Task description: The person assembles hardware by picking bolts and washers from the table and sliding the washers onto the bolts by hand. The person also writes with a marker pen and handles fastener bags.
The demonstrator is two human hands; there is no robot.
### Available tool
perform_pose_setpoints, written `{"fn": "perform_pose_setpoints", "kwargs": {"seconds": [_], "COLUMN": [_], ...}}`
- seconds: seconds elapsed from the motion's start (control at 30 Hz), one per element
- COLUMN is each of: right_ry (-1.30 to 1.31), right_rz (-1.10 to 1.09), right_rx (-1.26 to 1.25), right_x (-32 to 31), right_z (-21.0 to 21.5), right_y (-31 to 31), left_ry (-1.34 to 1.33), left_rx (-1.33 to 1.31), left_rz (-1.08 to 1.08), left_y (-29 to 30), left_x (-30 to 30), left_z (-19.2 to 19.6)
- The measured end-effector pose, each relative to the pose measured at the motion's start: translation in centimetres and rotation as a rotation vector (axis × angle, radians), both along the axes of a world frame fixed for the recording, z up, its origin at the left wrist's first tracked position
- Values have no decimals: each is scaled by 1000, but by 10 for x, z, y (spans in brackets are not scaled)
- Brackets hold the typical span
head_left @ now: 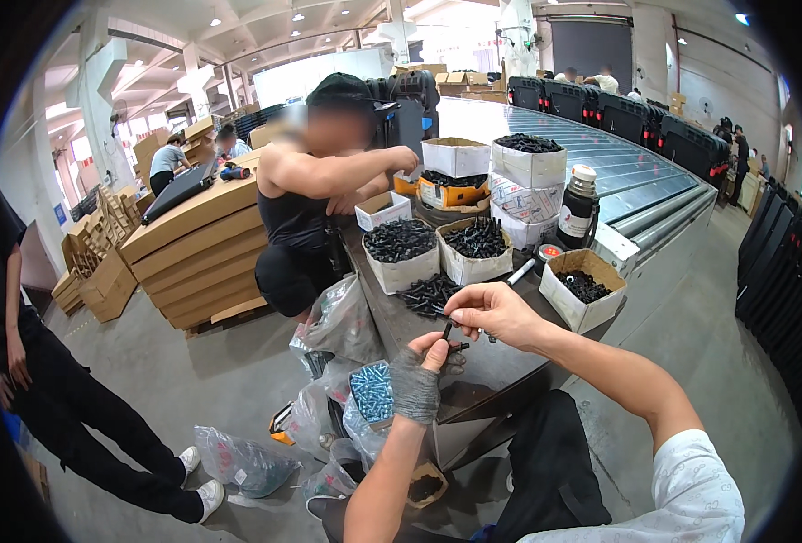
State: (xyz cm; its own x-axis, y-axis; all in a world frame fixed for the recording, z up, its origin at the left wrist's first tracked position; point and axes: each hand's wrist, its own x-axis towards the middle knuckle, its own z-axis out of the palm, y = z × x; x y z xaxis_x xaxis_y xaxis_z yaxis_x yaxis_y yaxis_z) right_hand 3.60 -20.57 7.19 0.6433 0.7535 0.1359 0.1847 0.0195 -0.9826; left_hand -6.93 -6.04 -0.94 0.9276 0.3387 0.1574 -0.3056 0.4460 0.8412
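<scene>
My left hand (416,384), in a grey fingerless glove, is closed round small dark rod-shaped parts. One slim black part (447,331) stands up between its thumb and fingers. Right above it, my bare right hand (496,314) is closed in a pinch; what its fingertips hold is too small to tell. Just beyond my hands, a loose pile of black rod-shaped parts (427,296) lies on the dark table (495,373). White boxes (405,275) behind the pile are filled with similar black parts. Another open box (577,309) of small dark pieces stands right of my hands.
A box of blue screws (371,391) is beside my left wrist, with plastic bags (339,330) around it. A co-worker (303,195) reaches over the table's far left. A dark bottle (578,210) stands near stacked boxes (528,169). Behind runs a roller conveyor (627,176).
</scene>
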Motion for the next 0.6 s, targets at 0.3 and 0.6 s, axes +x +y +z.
{"fn": "perform_pose_setpoints", "kwargs": {"seconds": [0.3,0.6], "right_ry": [-384,-276], "right_rz": [-56,3], "right_rx": [-96,-138], "right_x": [-13,-22], "right_z": [9,11], "right_y": [8,7], "left_ry": [-36,-95], "left_rx": [17,97], "left_rz": [37,150], "left_y": [1,-3], "left_x": [2,1], "left_z": [-4,-6]}}
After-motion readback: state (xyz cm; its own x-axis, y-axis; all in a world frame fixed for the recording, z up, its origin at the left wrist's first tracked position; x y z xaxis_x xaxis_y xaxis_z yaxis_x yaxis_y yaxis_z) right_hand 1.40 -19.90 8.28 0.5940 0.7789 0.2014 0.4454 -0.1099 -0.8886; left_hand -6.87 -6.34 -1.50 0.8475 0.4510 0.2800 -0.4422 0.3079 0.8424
